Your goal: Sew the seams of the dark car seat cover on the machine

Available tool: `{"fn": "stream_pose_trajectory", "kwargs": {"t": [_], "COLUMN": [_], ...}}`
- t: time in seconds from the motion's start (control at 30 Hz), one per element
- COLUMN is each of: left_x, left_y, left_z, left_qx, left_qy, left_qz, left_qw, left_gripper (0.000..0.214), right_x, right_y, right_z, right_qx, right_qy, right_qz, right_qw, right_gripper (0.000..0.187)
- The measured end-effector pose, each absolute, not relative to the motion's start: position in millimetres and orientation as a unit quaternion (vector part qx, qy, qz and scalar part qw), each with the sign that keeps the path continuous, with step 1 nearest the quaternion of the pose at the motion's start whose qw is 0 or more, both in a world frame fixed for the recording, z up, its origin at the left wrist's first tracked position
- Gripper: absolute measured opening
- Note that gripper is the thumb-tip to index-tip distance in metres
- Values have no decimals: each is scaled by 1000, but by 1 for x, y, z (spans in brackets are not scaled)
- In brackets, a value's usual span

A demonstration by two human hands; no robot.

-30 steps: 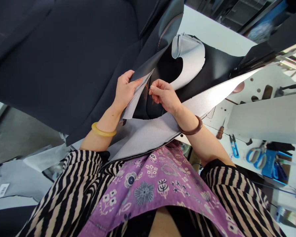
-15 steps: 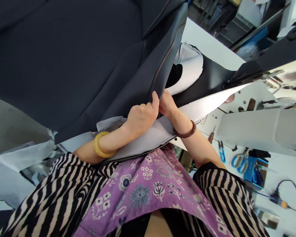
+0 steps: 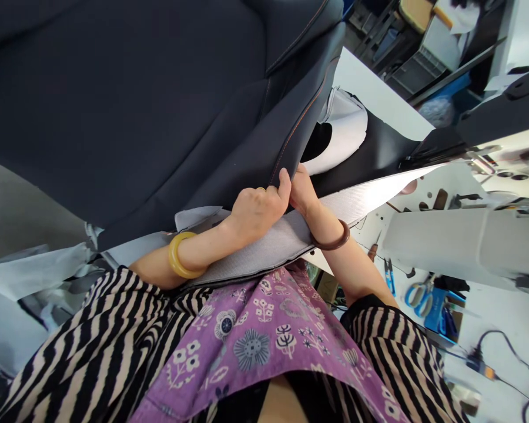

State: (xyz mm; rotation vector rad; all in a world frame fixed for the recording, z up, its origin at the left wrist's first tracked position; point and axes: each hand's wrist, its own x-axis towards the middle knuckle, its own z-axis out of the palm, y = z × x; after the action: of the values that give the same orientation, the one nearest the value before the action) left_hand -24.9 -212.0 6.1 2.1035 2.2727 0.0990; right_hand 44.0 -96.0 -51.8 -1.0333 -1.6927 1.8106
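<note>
A large dark cover of leather-like fabric [image 3: 150,106] with orange stitching fills the upper left. My left hand [image 3: 258,208], with a yellow bangle on the wrist, is closed on its stitched edge, thumb on top. My right hand [image 3: 302,194], with a brown bangle, is tucked under the same edge right beside the left; its fingers are mostly hidden by the fabric. Grey mesh lining [image 3: 268,249] lies under both wrists, over my lap.
A white sewing machine arm [image 3: 458,244] stands at the right. Blue-handled scissors [image 3: 417,294], small blue snips [image 3: 388,276] and a cable lie on the white table [image 3: 370,82]. More grey lining pieces [image 3: 35,273] hang at the left.
My hands stopped pinching the orange thread and grey flap, came together and gripped the dark stitched edge. The cover has slid down and right over the lining.
</note>
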Motion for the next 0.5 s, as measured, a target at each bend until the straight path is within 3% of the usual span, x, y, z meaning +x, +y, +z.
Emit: {"fn": "stream_pose_trajectory", "kwargs": {"t": [0.1, 0.3, 0.43, 0.5], "left_x": [-41, -64, -80, -93], "left_y": [-213, -203, -191, -188], "left_z": [11, 12, 18, 22], "left_qx": [643, 648, 629, 557], "left_qy": [764, 740, 654, 622], "left_qz": [47, 170, 320, 369], "left_qw": [15, 54, 272, 409], "left_gripper": [36, 22, 6, 8], "right_x": [41, 32, 37, 39], "right_y": [-97, -101, -95, -89], "right_z": [-47, -31, -11, 5], "right_qx": [-367, -407, -407, -390], "right_qy": [-601, -545, -555, -612], "right_qz": [668, 686, 668, 627], "right_qw": [240, 257, 283, 282], "right_gripper": [19, 26, 27, 25]}}
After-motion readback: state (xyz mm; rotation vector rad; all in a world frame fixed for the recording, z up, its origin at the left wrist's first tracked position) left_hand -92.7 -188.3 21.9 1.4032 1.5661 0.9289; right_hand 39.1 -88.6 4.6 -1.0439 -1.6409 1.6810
